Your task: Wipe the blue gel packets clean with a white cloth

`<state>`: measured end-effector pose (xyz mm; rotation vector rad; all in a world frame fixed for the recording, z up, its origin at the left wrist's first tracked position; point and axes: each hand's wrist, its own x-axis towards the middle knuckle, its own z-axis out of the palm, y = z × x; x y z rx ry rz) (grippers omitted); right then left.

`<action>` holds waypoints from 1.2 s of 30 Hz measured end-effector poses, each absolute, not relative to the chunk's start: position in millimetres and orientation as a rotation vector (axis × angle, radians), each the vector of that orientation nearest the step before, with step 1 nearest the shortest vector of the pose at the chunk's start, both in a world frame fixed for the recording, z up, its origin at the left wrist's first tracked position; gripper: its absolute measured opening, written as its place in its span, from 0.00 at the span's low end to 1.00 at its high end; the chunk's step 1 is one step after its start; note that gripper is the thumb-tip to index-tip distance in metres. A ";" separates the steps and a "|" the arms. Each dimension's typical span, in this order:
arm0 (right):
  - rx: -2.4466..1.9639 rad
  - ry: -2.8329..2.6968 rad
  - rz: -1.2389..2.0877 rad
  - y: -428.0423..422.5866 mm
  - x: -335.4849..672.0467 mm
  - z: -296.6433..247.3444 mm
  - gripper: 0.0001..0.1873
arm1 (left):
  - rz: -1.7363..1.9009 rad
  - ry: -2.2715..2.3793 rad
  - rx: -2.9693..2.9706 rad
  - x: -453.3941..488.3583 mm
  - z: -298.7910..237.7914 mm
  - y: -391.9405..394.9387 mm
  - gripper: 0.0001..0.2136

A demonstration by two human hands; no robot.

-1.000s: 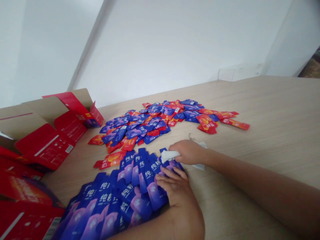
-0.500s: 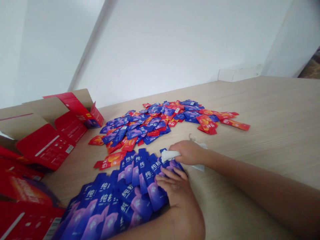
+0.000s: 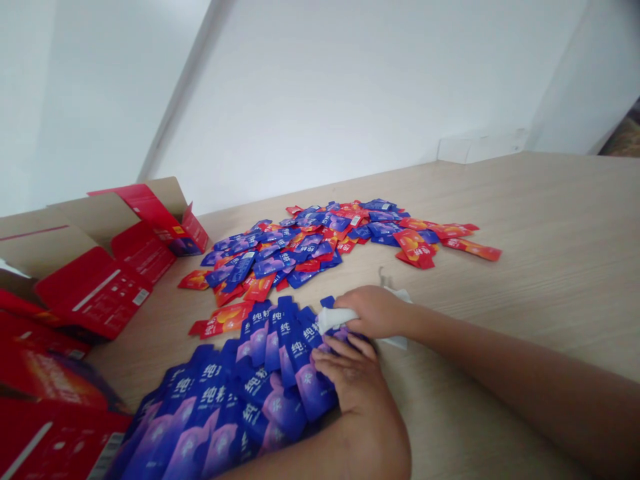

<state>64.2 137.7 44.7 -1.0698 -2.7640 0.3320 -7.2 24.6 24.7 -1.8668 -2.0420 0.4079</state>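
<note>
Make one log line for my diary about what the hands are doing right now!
left hand: fingers resting on fanned blue sachets | right hand: gripping white wipe | beyond: loose sachet pile on wooden table

From my remote station this reads as a plain packing workroom: bare white walls (image 3: 320,87) from ten to two o'clock, a long wood-grain surface (image 3: 540,220), opened red cartons (image 3: 95,283) at nine o'clock, and loose foil sachets (image 3: 310,247) heaped at twelve.

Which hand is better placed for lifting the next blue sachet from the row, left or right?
Left, I think: the left hand has its fingers on the blue sachets, while the right hand holds a white cloth.
</note>
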 end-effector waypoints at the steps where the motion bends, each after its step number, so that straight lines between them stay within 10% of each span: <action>1: -1.124 -2.747 0.302 139.7 66.2 44.8 0.16 | 0.433 -2.035 -1.861 -7.4 25.1 24.7 0.22; 36: -1.070 -2.660 0.279 144.1 71.5 48.1 0.16 | 0.422 -2.057 -1.854 -8.2 24.2 24.8 0.23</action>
